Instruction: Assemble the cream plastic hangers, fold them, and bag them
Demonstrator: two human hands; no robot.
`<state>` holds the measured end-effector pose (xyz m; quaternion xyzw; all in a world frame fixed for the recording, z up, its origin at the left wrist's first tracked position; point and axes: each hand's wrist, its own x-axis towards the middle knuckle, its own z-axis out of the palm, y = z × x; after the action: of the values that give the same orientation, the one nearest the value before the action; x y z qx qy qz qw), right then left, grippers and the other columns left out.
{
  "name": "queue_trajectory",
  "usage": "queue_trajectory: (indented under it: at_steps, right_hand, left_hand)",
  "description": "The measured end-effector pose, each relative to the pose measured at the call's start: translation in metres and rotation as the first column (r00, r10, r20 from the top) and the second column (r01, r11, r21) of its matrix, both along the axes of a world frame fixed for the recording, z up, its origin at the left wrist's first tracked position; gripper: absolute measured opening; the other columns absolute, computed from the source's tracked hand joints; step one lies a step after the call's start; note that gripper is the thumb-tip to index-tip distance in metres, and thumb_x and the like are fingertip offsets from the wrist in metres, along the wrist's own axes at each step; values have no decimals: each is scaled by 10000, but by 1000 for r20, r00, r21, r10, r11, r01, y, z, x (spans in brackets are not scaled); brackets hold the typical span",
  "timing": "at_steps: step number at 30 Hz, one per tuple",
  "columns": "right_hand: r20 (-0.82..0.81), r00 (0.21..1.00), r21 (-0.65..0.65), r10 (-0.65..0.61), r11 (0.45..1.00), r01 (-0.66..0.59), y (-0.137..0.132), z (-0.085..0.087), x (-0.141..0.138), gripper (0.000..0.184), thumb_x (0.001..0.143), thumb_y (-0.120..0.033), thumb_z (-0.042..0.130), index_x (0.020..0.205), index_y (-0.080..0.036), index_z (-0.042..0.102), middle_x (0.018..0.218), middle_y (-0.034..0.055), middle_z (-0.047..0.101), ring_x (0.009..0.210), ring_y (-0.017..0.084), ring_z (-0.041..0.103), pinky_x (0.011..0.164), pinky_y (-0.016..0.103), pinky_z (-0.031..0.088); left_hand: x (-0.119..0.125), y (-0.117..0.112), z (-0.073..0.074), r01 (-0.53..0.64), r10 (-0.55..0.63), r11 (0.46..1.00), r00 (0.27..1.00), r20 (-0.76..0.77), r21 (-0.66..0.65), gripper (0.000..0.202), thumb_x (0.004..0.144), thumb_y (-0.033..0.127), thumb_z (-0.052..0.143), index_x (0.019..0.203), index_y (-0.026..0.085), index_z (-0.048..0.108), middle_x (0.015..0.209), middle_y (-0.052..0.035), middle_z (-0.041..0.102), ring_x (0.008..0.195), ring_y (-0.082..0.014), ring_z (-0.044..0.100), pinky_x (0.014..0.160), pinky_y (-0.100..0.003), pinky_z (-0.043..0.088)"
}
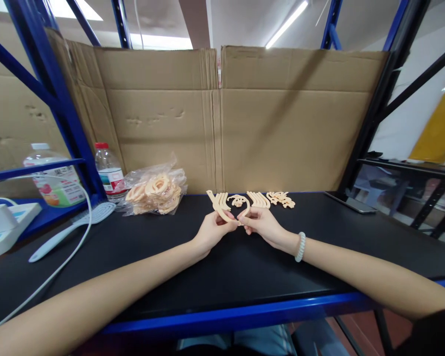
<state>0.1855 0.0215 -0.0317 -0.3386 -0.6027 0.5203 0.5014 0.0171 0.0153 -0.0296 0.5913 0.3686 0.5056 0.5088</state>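
Note:
Over the middle of the black tabletop [230, 277], my two hands meet fingertip to fingertip. My left hand [213, 231] is closed on a pale, wood-coloured curved strip [218, 209] that slants up to the left. Between the fingers of my right hand [264, 227] is a second curved strip [248, 205], bowed to the right. Their lower ends come together at my fingertips; whether they are joined is hidden. Just behind lie a left row of curved strips [223, 199], a right row of curved strips [258, 199] and small shaped pieces [281, 199].
A clear plastic bag [156, 193] of pale ring-like pieces sits at left. Beyond it stand a red-capped bottle [110, 173] and a larger labelled bottle [55, 180]. A hairbrush [72, 227], white cable [72, 254] and power strip [13, 230] lie left; a phone-like slab [350, 202] lies right.

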Motion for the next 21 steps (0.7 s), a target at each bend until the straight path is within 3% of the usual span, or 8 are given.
queue_trajectory:
  at_steps: [6,8,10,12,14,15,18,21]
  right_hand:
    - [9,998,-30,58,998,-57,5,3,2,369,643,-416,769,864,-148,644,707,11,623,605,109,596,596,261,520]
    - [63,998,70,-7,998,2,16,6,11,342,723,-448,693,898,-157,648,741,25,623,643,131,607,599,280,521]
    - [185,968,271,-170,956,116,33,8,26,292,808,-429,599,925,-168,657,782,45,635,701,158,609,636,312,519]
    - [376,848,529,-374,838,135,50,7,43,220,845,-332,562,956,-175,668,858,74,661,827,199,605,774,377,497]
    - [523,675,698,-520,716,10,64,3,57,218,836,-240,570,1022,-173,664,969,106,664,991,248,559,898,437,431]
    - [574,598,730,-560,680,-64,70,1,62,231,836,-210,566,1044,-173,660,1016,117,659,1050,264,529,935,455,399]
    - [669,468,720,-578,661,-212,79,-5,66,211,866,-170,520,1015,-182,670,1040,115,662,1093,268,498,965,464,359]
    - [693,453,704,-560,662,-259,80,-7,61,183,883,-179,504,888,-192,686,939,98,676,1035,256,509,934,441,370]
  left_hand:
    - [0,0,2,84,-79,993,995,59,-81,360,574,260,827,749,139,537,694,5,654,732,-151,667,787,-305,526]
    - [0,2,3,68,-58,993,994,96,-101,369,566,259,837,741,135,537,691,10,645,715,-139,665,790,-298,531]
    - [0,3,3,52,-36,992,990,135,-117,364,560,247,843,744,131,551,705,14,638,709,-126,659,797,-287,532]
    - [-1,4,3,45,-24,990,988,153,-131,352,557,232,846,754,126,575,730,10,638,707,-117,653,794,-277,534]
    - [-1,5,3,41,-21,989,989,146,-139,327,561,223,843,758,121,602,756,0,642,701,-111,648,781,-270,535]
    - [-1,5,3,39,-19,989,990,143,-141,312,565,218,840,755,119,614,771,-6,645,701,-110,645,778,-269,536]
    - [-1,6,2,30,-7,989,988,156,-148,277,571,193,833,752,120,637,794,-17,651,713,-110,640,777,-267,538]
    - [0,6,3,33,-3,986,983,182,-162,259,575,164,827,759,121,650,783,-22,656,725,-117,642,781,-268,542]
